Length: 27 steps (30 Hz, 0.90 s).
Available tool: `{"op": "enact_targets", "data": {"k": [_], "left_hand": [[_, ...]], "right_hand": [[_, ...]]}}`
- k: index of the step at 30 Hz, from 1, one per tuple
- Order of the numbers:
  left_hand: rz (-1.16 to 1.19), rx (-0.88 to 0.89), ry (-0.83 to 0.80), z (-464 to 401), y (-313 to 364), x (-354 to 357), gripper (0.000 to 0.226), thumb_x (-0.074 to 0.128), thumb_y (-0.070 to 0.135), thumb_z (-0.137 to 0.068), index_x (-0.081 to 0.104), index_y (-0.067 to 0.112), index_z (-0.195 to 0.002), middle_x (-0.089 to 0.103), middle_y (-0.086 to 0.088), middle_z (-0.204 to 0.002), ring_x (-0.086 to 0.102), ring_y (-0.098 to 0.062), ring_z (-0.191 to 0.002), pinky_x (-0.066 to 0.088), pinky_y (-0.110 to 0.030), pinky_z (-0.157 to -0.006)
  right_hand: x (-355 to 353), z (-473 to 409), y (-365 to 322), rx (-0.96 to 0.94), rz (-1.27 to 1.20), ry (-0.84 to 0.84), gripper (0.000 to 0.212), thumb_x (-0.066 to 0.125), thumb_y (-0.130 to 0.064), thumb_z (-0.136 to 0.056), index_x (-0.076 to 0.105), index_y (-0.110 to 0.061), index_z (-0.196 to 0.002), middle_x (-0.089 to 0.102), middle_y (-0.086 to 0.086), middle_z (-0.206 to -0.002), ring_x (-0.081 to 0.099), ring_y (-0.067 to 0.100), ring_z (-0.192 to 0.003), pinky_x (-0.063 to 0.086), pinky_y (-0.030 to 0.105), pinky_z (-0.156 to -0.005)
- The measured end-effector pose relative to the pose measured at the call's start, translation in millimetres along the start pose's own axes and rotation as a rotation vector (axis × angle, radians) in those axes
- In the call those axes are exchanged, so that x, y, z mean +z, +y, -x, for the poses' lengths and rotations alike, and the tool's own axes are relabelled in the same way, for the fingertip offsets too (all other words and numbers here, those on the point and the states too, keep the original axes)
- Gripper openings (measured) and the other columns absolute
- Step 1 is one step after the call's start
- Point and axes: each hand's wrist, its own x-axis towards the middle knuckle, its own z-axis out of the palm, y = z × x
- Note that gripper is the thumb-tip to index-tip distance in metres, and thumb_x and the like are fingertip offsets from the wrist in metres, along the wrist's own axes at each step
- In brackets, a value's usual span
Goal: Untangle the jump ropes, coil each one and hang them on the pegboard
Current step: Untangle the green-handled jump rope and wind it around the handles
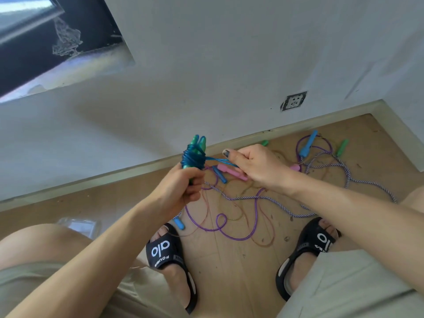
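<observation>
Head view: the left hand point(183, 187) has its fingers closed round a pair of green plastic handles point(199, 144), with translucent blue plastic cord point(192, 158) wound about them. The right hand point(257, 167) pinches the cord's free end taut, fingers closed on it. Risk, I judge: slack here lets the wraps spring loose, since the cord looks stiff. On the wooden floor point(229, 260) lie a purple cord point(220, 228) and a striped braided rope point(252, 198), crossed over each other and apt to snag. No pegboard shows.
</observation>
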Motion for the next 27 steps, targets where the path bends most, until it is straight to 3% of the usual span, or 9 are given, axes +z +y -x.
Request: {"op": "enact_targets", "data": {"k": [2,6,10,13,15,18,20,23,27], "left_hand": [[-0.163,-0.015,0.035,-1.3,-4.7,3.2,0.016,0.050,-0.002,-0.091,0.047,0.011,-0.099,0.038,0.001,-0.060,0.028,-0.010,-0.047,0.027,-0.022,-0.041],[-0.540,-0.030,0.036,-1.3,-6.7,5.6,0.041,0.056,0.004,-0.089,0.049,0.022,-0.125,0.049,-0.004,-0.067,0.040,-0.013,-0.050,0.035,-0.025,-0.043],[-0.866,0.030,-0.086,8.7,-7.1,15.9,0.040,0.059,0.010,-0.089,0.048,0.037,-0.116,0.056,-0.002,-0.073,0.046,-0.013,-0.054,0.042,-0.025,-0.046],[-1.035,0.010,-0.201,14.0,-6.1,18.5,0.038,0.060,0.015,-0.088,0.052,0.033,-0.120,0.061,-0.002,-0.080,0.058,-0.019,-0.067,0.054,-0.037,-0.060],[-1.101,-0.006,-0.256,17.4,-6.4,19.9,0.045,0.060,0.018,-0.089,0.048,0.034,-0.129,0.062,-0.001,-0.085,0.064,-0.025,-0.079,0.055,-0.040,-0.068],[-1.142,0.053,-0.274,17.0,-8.6,21.7,0.061,0.059,0.021,-0.090,0.040,0.029,-0.146,0.055,0.010,-0.080,0.056,-0.006,-0.064,0.044,-0.021,-0.056],[-1.169,0.112,-0.259,15.6,-7.0,20.5,0.055,0.060,0.021,-0.089,0.045,0.026,-0.142,0.051,0.015,-0.075,0.050,0.003,-0.056,0.036,-0.014,-0.054],[-1.195,0.159,-0.273,14.7,-5.7,15.3,0.053,0.065,0.028,-0.086,0.048,0.027,-0.136,0.053,0.013,-0.072,0.051,0.004,-0.059,0.034,-0.015,-0.057],[-1.127,0.139,-0.298,16.9,-5.6,12.3,0.047,0.061,0.071,-0.082,0.057,0.042,-0.118,0.063,0.016,-0.079,0.057,0.004,-0.070,0.044,-0.021,-0.068]], "right_hand": [[1.0,2.4,-4.5,-0.035,0.006,-0.027,0.061,0.052,-0.042,-0.101,0.039,-0.007,-0.053,0.033,-0.004,-0.047,0.044,0.023,-0.049,0.029,0.028,-0.058],[-3.3,5.2,-17.9,-0.129,0.091,-0.059,0.054,0.059,-0.041,-0.097,0.048,-0.003,-0.060,0.035,-0.005,-0.049,0.033,0.008,-0.048,0.026,0.022,-0.049],[-11.4,-0.2,-19.4,-0.234,0.225,0.018,0.049,0.063,-0.044,-0.094,0.053,-0.012,-0.057,0.048,0.001,-0.048,0.044,0.014,-0.048,0.036,0.032,-0.050],[-1.3,3.5,-16.4,-0.285,0.394,-0.031,0.048,0.060,-0.048,-0.093,0.055,-0.015,-0.060,0.048,-0.003,-0.048,0.044,0.015,-0.050,0.035,0.030,-0.049],[5.3,4.0,-11.9,-0.284,0.446,-0.075,0.048,0.056,-0.051,-0.095,0.057,-0.016,-0.062,0.049,-0.004,-0.050,0.047,0.015,-0.051,0.039,0.034,-0.052],[4.1,0.3,-5.9,-0.220,0.407,-0.058,0.051,0.054,-0.051,-0.096,0.046,-0.017,-0.058,0.041,-0.005,-0.049,0.039,0.013,-0.050,0.034,0.033,-0.052],[3.3,-0.1,-6.1,-0.191,0.364,-0.048,0.053,0.053,-0.050,-0.096,0.041,-0.017,-0.057,0.037,-0.005,-0.050,0.034,0.012,-0.050,0.030,0.032,-0.052],[3.1,1.6,-8.2,-0.176,0.303,-0.056,0.053,0.053,-0.047,-0.098,0.040,-0.014,-0.060,0.036,-0.004,-0.053,0.032,0.010,-0.050,0.027,0.031,-0.051],[4.9,2.5,-9.9,-0.158,0.214,-0.086,0.052,0.053,-0.044,-0.099,0.038,-0.013,-0.059,0.035,-0.006,-0.054,0.031,0.008,-0.050,0.025,0.026,-0.049]]}}
